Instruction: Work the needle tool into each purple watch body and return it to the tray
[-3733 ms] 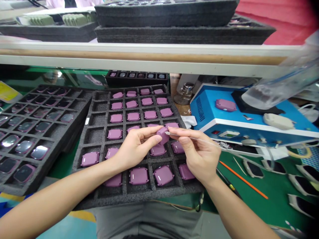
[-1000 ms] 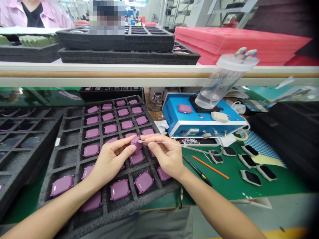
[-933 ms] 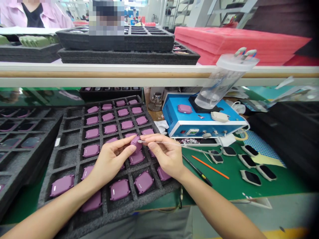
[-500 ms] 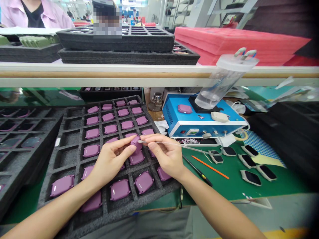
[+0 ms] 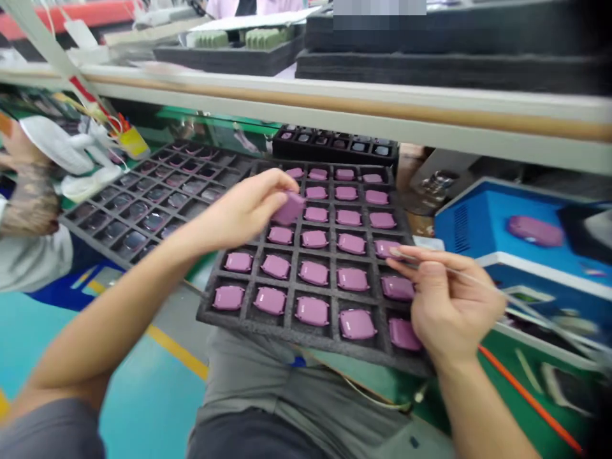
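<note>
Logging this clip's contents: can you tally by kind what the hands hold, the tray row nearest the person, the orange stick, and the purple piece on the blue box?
Purple cases: 7 (1 in the left hand, 1 on the blue box, 5 in the tray's nearest row)
Thin tube: 1 (in the right hand)
Orange stick: 1
Total: 9

Cannot make out detail on the blurred purple case [image 5: 291,211], partly covered by the left hand [image 5: 249,205]. Cannot see the whole blue machine [image 5: 482,223], cut off at three o'clock, or co-worker's arm [image 5: 34,191], cropped at nine.
</note>
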A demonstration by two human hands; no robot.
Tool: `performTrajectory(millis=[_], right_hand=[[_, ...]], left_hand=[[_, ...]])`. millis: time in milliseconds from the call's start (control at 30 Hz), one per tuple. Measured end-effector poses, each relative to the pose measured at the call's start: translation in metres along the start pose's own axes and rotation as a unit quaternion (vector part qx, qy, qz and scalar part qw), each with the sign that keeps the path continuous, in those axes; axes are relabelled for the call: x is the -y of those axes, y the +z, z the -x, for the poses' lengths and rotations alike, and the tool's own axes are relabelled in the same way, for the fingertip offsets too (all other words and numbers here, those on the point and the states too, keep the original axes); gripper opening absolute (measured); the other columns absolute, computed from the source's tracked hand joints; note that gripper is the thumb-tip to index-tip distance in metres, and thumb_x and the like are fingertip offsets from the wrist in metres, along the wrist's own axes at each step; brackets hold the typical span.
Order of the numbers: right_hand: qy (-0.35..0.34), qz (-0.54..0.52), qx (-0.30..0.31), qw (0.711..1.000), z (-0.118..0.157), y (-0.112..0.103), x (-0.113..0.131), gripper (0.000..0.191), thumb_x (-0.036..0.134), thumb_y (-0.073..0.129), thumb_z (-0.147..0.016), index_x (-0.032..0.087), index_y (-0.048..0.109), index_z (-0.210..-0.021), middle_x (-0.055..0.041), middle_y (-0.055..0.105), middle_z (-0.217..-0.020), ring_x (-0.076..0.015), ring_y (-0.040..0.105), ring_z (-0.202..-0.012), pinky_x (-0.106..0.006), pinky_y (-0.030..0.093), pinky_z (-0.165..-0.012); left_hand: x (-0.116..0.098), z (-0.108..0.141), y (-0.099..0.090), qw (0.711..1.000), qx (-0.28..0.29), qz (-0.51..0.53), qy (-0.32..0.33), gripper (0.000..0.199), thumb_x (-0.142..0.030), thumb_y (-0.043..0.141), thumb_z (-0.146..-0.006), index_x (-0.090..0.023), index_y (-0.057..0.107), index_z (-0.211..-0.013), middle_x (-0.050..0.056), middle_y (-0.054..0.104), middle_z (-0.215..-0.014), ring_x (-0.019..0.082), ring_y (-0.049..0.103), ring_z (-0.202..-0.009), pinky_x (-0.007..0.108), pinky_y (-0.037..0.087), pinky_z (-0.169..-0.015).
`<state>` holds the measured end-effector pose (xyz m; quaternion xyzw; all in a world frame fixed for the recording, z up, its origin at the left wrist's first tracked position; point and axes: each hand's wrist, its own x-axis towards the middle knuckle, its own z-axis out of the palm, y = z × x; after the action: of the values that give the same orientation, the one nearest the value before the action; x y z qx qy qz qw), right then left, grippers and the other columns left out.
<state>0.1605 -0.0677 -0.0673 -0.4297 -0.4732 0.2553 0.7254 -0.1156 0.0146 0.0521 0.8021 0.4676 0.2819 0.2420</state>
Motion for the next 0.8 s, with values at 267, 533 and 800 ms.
performTrajectory(millis=[267, 533, 800], right_hand=[[0.013, 0.044, -0.001, 0.999, 0.006, 0.001, 0.002, 0.019, 0.037, 0.075, -0.093, 0.019, 0.076, -0.091, -0.0033, 0.079, -0.092, -0.0185, 0.080, -0.083, -0.038, 0.070, -0.084], [0.027, 0.050, 0.011, 0.998, 0.006, -0.002, 0.003, 0.023, 0.042, 0.076, -0.092, 0.019, 0.075, -0.091, -0.0011, 0.079, -0.089, -0.0159, 0.079, -0.077, -0.034, 0.069, -0.084], [0.005, 0.040, 0.017, 0.999, 0.000, -0.002, -0.002, 0.022, 0.040, 0.074, -0.095, 0.018, 0.074, -0.095, -0.0027, 0.079, -0.087, -0.0142, 0.080, -0.077, -0.025, 0.068, -0.078]], left_hand=[[0.070, 0.036, 0.004, 0.968, 0.089, -0.232, -0.033, 0.034, -0.015, 0.051, -0.095, -0.021, 0.077, -0.116, 0.008, 0.077, -0.117, 0.022, 0.070, -0.109, 0.031, 0.050, -0.100], [0.123, 0.012, -0.069, 0.935, 0.015, -0.320, -0.155, 0.036, -0.017, 0.060, -0.088, -0.023, 0.079, -0.118, 0.008, 0.078, -0.125, 0.029, 0.068, -0.123, 0.039, 0.045, -0.110], [0.105, -0.007, -0.074, 0.933, -0.034, -0.328, -0.143, 0.034, -0.026, 0.054, -0.095, -0.017, 0.079, -0.117, 0.012, 0.080, -0.121, 0.031, 0.071, -0.117, 0.040, 0.048, -0.106]])
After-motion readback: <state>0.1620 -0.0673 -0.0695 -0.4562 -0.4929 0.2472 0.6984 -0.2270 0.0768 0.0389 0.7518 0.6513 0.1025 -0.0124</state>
